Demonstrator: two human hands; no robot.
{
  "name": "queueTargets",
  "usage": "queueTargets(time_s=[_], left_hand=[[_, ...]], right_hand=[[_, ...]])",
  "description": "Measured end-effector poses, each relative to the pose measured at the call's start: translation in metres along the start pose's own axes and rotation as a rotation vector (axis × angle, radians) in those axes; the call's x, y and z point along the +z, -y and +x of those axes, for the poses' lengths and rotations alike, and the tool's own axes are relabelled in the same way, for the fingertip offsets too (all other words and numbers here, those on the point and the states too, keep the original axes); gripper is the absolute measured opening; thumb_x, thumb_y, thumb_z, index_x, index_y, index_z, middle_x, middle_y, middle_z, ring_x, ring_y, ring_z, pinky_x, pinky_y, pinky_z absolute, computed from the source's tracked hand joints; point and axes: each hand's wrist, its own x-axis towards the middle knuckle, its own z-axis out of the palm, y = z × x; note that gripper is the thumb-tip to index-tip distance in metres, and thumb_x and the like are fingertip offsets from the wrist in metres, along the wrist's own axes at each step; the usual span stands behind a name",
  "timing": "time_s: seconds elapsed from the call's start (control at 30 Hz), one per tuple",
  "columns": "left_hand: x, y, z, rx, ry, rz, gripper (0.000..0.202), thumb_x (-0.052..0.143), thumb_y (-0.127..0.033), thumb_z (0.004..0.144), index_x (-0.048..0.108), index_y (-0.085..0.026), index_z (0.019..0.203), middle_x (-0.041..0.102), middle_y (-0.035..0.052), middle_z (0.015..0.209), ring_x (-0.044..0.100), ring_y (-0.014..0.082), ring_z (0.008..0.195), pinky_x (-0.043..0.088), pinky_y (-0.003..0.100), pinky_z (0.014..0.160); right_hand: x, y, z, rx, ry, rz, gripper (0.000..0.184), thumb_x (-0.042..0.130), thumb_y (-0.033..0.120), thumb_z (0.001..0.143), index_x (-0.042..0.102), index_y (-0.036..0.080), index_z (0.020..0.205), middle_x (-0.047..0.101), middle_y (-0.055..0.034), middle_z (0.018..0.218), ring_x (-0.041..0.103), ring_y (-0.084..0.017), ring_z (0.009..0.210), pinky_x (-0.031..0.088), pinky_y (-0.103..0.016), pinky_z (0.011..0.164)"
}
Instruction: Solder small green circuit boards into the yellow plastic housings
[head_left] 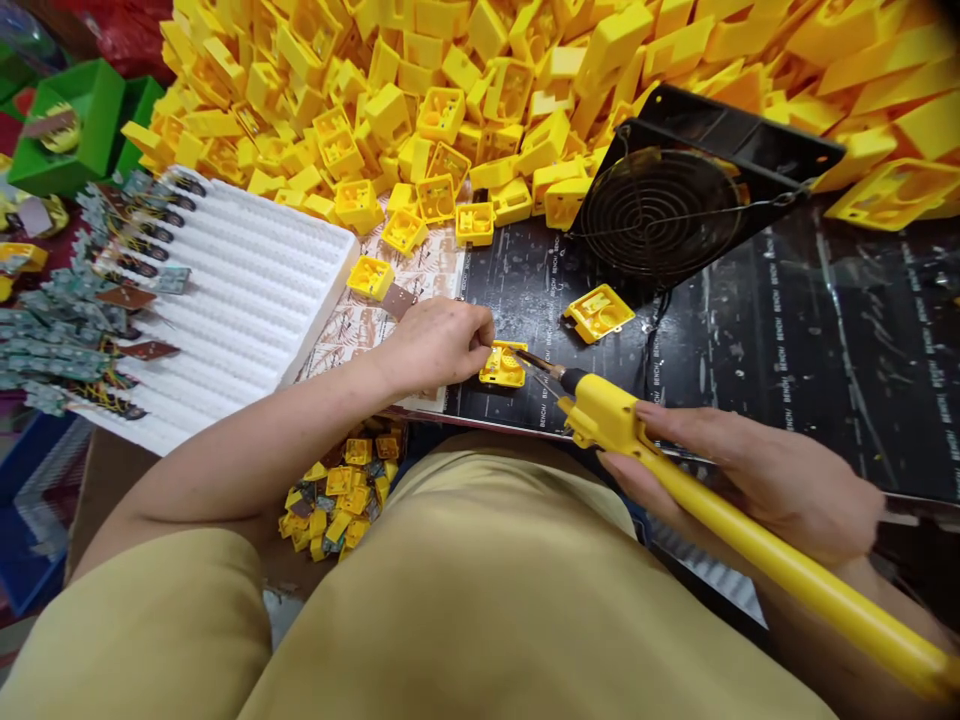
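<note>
Gripping the iron (pixel 619 412), the right hand (pixel 787 480) points it at the case (pixel 504 372) beside the left hand (pixel 442 340), curled, hold hidden; bench (pixel 735 340) spreads ahead of the right, its edge below the left.

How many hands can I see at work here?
2. The left hand is at the edge of a small yellow case; the right hand holds a yellow tool. No others show.

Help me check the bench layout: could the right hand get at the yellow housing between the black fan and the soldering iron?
Probably not right now: the right hand holds the soldering iron. Otherwise the way looks free, with nothing covering the yellow housing.
</note>
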Motion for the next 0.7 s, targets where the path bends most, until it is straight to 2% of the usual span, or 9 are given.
queueTargets(time_s=[0.13,0.23,0.33,0.47,0.57,0.67,0.7], left_hand=[[-0.004,0.0,0.003,-0.005,0.042,-0.029,0.018,0.06,-0.018,0.08,0.075,-0.017,0.089,0.074,0.002,0.077,0.066,0.0176,0.071,0.043,0.027,0.066],[-0.006,-0.001,0.005,0.008,0.061,-0.042,0.015,0.061,-0.015,0.079,0.074,-0.017,0.084,0.073,0.0005,0.074,0.065,0.0151,0.069,0.041,0.025,0.063],[-0.009,-0.002,0.006,0.013,0.077,-0.055,0.012,0.062,-0.013,0.078,0.073,-0.016,0.08,0.072,-0.0001,0.073,0.065,0.0138,0.068,0.04,0.024,0.063],[-0.012,-0.004,0.009,0.005,0.105,-0.059,0.012,0.063,-0.01,0.076,0.073,-0.016,0.078,0.071,-0.0006,0.071,0.063,0.0132,0.066,0.038,0.024,0.061],[-0.013,-0.005,0.01,-0.001,0.114,-0.055,0.012,0.063,-0.01,0.076,0.073,-0.016,0.077,0.07,-0.0005,0.069,0.062,0.0134,0.065,0.037,0.024,0.06],[-0.013,-0.004,0.01,0.001,0.11,-0.056,0.011,0.064,-0.011,0.076,0.074,-0.016,0.078,0.07,-0.0003,0.069,0.062,0.0138,0.065,0.037,0.025,0.06],[-0.013,-0.004,0.01,0.007,0.104,-0.058,0.011,0.065,-0.011,0.076,0.074,-0.016,0.078,0.07,-0.0002,0.069,0.062,0.0139,0.065,0.037,0.025,0.06]], right_hand=[[0.001,0.006,0.014,-0.167,-0.045,-0.023,0.015,0.068,0.025,0.094,0.059,0.019,0.104,0.073,-0.0015,0.078,0.071,-0.014,0.067,0.059,-0.02,0.062],[-0.001,0.008,0.023,-0.207,-0.025,-0.036,0.016,0.072,0.022,0.09,0.057,0.019,0.092,0.071,-0.0008,0.075,0.07,-0.012,0.064,0.057,-0.017,0.059],[-0.001,0.008,0.028,-0.239,-0.003,-0.035,0.014,0.071,0.023,0.091,0.057,0.019,0.089,0.071,-0.0012,0.073,0.068,-0.011,0.061,0.054,-0.018,0.052],[0.001,0.01,0.031,-0.235,0.01,-0.034,0.014,0.074,0.021,0.088,0.06,0.019,0.089,0.071,-0.0017,0.073,0.067,-0.011,0.059,0.053,-0.019,0.051],[-0.004,0.01,0.031,-0.246,0.031,-0.003,0.015,0.076,0.019,0.085,0.062,0.019,0.089,0.07,-0.0016,0.074,0.067,-0.012,0.062,0.056,-0.02,0.056],[-0.013,0.01,0.027,-0.113,0.098,0.006,0.005,0.068,0.023,0.092,0.064,0.021,0.09,0.07,-0.0012,0.08,0.068,-0.012,0.067,0.058,-0.022,0.065],[-0.016,0.009,0.025,-0.061,0.119,-0.004,0.007,0.063,0.026,0.095,0.065,0.022,0.09,0.071,-0.0012,0.081,0.068,-0.012,0.068,0.058,-0.022,0.067]])
